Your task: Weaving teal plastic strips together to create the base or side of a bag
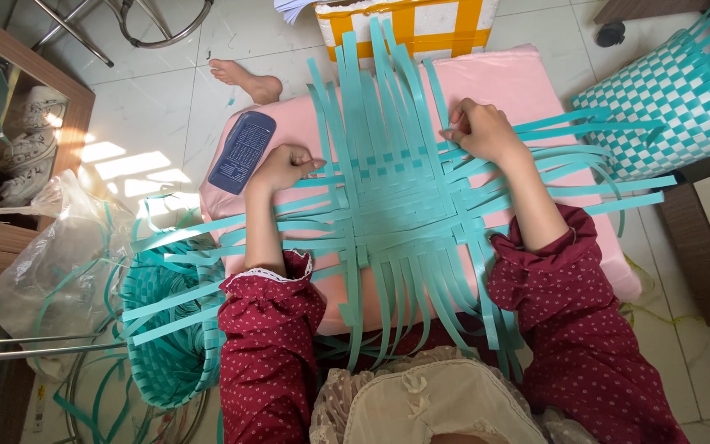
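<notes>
Both hands: on the teal woven mat point(400, 205)
Left hand point(283, 167): pinching a strip
Right hand point(480, 130): fingers curled, gripping strips
Beneath: pink cushion point(527, 90)

A single head-worn camera looks almost straight down from close above the person's lap. The pink cushion point(527, 90) fills the middle of the view, its far edge toward the top. Floor tiles point(166, 123) ring it.
</notes>
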